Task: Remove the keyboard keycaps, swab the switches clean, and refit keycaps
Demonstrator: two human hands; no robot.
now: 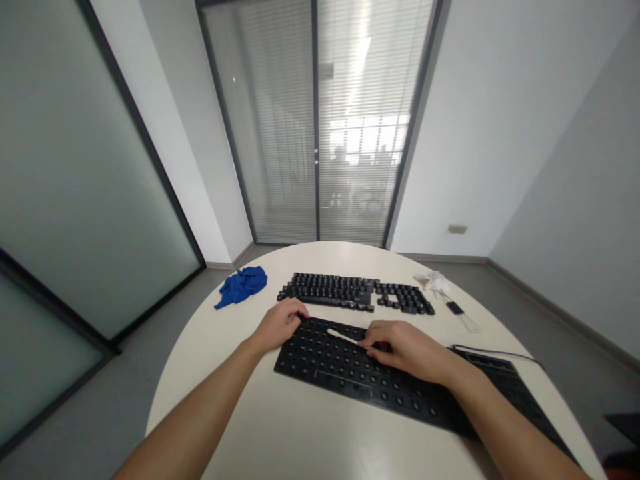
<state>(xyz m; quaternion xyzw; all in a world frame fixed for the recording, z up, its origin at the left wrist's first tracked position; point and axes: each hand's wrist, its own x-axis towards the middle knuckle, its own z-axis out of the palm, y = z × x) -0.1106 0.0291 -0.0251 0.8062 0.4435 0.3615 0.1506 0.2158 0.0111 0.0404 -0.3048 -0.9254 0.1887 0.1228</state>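
Steadying the keyboard base (330,363), apparently, the left grip (277,325) touches its corner, closure unclear — rightward, the right grip (400,343) pinches a swab (343,337) rearward, likely for reach.

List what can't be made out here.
Head view: held end of the swab, hidden by the right hand.
Head view: keyboard base, partly behind the right forearm.
Head view: markings on keycaps, too small.
Head view: shapes beyond the blinds, blurred.
Head view: dark object, cut off by right edge.
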